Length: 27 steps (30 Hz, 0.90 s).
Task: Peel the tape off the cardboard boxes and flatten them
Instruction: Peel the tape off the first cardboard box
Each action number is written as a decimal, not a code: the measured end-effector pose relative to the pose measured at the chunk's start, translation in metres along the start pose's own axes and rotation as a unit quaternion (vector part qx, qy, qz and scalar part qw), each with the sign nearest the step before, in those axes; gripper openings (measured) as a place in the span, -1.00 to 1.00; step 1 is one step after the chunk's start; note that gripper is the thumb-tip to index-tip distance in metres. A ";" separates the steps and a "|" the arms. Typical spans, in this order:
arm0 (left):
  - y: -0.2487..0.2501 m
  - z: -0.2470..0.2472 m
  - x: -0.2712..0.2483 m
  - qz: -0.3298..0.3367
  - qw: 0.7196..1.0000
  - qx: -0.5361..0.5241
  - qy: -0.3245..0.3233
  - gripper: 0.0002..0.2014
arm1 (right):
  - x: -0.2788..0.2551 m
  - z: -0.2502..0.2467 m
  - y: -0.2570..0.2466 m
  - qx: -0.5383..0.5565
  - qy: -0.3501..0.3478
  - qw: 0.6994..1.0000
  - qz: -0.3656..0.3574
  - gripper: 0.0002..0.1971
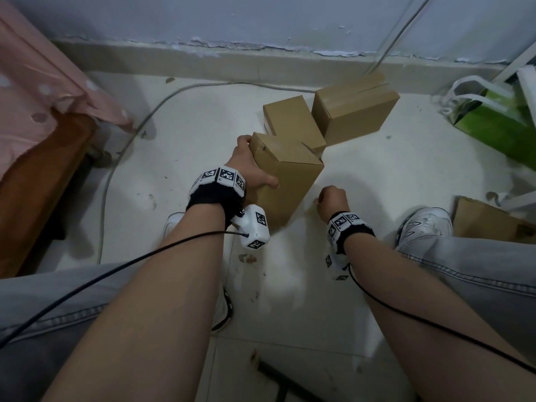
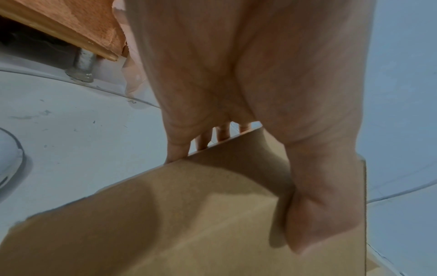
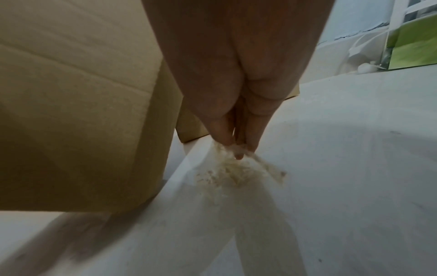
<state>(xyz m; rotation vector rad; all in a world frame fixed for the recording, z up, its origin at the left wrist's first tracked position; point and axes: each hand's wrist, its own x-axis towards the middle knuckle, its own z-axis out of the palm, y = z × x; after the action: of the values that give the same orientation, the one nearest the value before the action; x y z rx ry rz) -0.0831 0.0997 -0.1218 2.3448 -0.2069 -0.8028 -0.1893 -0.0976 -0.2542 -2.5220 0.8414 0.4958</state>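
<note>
Fingertips [image 3: 238,149] of the right hand [image 1: 333,202] are bunched together, pinching a strip of clear tape [image 3: 236,173] with cardboard fibre stuck to it, low beside the box. Left hand [image 1: 250,166] clamps the near box [image 1: 285,181] standing upright on the floor [image 1: 391,175]: thumb [image 2: 314,214] flat on the near face, fingers [image 2: 223,133] hooked over the far edge. To do this well, I'd keep the left grip firm so the box doesn't tip or drag, pull the tape low and parallel to the cardboard, and regrip closer to the peel line if it starts to tear. Head view shows two more boxes [image 1: 355,111] behind, well apart from both hands, but hides the tape. Right wrist view alone shows the tape and the pinch; left wrist view alone shows the thumb-and-finger wrap.
</note>
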 end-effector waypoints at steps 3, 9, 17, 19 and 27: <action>0.001 0.000 0.001 -0.003 1.000 -0.002 -0.008 0.14 | 0.001 0.006 0.001 -0.030 -0.014 0.999 -0.007 -0.78; 0.001 0.000 0.002 -0.002 1.000 -0.003 -0.008 0.14 | -0.001 0.011 -0.008 -0.068 -0.064 0.996 -0.011 -0.78; 0.000 0.001 0.002 0.001 1.000 -0.005 -0.004 0.13 | 0.007 -0.002 -0.001 -0.059 -0.070 0.995 -0.029 -0.77; -0.002 0.000 0.003 -0.002 1.000 -0.005 -0.009 0.14 | 0.004 -0.004 -0.003 -0.056 -0.056 0.996 -0.030 -0.75; -0.002 0.000 0.006 -0.006 1.000 -0.007 -0.010 0.14 | -0.007 0.000 -0.015 -0.035 -0.084 0.995 0.028 -0.82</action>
<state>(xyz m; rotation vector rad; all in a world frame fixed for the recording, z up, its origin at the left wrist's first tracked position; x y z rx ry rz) -0.0780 0.0995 -0.1262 2.3277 -0.1967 -0.8315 -0.1852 -0.0829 -0.2465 -2.4827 0.8471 0.7566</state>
